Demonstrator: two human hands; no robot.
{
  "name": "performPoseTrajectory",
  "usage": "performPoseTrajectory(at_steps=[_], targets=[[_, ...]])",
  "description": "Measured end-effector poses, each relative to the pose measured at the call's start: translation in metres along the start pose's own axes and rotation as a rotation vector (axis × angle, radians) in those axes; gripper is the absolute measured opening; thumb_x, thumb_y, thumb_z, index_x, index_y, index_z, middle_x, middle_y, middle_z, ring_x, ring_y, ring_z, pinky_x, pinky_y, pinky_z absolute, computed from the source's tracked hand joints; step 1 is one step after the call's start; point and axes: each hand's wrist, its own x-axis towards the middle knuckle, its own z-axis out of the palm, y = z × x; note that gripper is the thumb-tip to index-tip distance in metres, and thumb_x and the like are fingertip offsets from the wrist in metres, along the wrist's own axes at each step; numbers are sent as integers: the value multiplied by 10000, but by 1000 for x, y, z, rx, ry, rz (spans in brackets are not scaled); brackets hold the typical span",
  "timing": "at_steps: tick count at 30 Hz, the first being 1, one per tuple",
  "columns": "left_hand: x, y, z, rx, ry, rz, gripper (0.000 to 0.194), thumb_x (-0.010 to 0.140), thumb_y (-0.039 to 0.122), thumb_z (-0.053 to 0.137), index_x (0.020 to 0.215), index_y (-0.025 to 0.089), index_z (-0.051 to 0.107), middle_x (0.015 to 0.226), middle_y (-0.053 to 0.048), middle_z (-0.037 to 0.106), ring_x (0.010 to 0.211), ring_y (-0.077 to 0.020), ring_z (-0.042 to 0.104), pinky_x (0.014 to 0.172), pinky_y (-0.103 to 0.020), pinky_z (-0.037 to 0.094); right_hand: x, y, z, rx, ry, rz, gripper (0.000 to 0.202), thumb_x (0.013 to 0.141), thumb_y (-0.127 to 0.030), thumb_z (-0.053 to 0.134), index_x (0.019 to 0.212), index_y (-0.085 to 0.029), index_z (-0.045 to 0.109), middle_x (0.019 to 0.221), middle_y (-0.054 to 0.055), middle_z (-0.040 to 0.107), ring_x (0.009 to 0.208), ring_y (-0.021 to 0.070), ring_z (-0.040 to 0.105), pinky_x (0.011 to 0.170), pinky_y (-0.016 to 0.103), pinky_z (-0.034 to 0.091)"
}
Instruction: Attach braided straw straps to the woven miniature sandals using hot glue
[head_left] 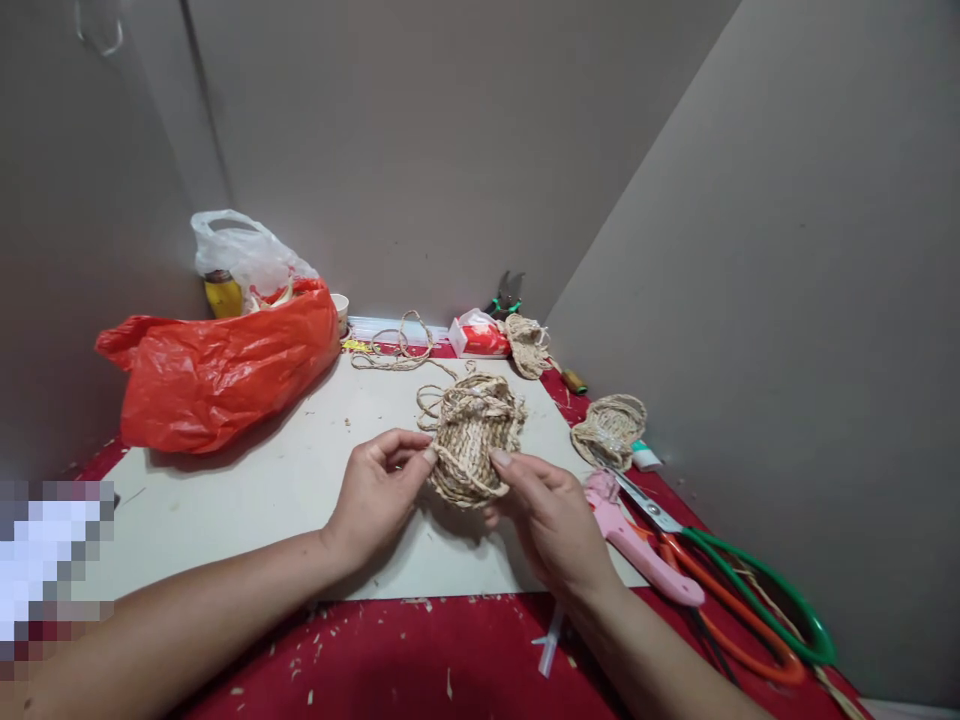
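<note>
A small piece woven from straw cord, shaped like a slipper (472,435), is held just above the white board (247,520). My left hand (382,490) pinches its left edge between thumb and fingers. On the opposite edge, the thumb of my right hand (551,510) presses from above, with the fingers curled underneath. Loose loops of straw cord (401,350) trail from behind the piece toward the back of the board. Two similar woven straw pieces lie to the right, one near (611,428) and one farther back (528,345).
A pink glue gun (649,550) and large scissors (750,590) with green and orange handles lie at right. At back left sits a red plastic bag (232,380). A tissue pack (480,335) and pliers (508,293) are behind. Straw scraps dot the red cloth (360,665); grey walls enclose it.
</note>
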Motion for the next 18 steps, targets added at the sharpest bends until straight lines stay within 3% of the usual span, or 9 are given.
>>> performPoseTrajectory(at_steps=[7, 15, 18], targets=[[-2, -3, 2, -166, -64, -102, 222, 718, 187, 698, 921, 156, 612, 834, -44, 703, 706, -123, 633, 657, -245, 493, -2, 4, -2, -124, 19, -51, 338, 818, -449, 634, 597, -195, 605, 490, -3, 578, 460, 152, 511, 466, 269, 418], [4, -2, -1, -218, 35, -87, 191, 707, 210, 717, 870, 130, 658, 672, -3, 671, 555, -83, 564, 549, -201, 426, -6, -4, 3, -177, -78, -41, 464, 847, -547, 550, 585, -172, 624, 494, 30, 614, 430, 133, 546, 465, 249, 455], [8, 0, -4, -242, 71, -82, 201, 700, 212, 718, 875, 132, 659, 661, -3, 676, 565, -93, 577, 563, -211, 439, -8, -9, 1, -230, 26, -134, 423, 865, -539, 525, 700, -174, 659, 596, 45, 657, 482, 142, 580, 486, 257, 483]])
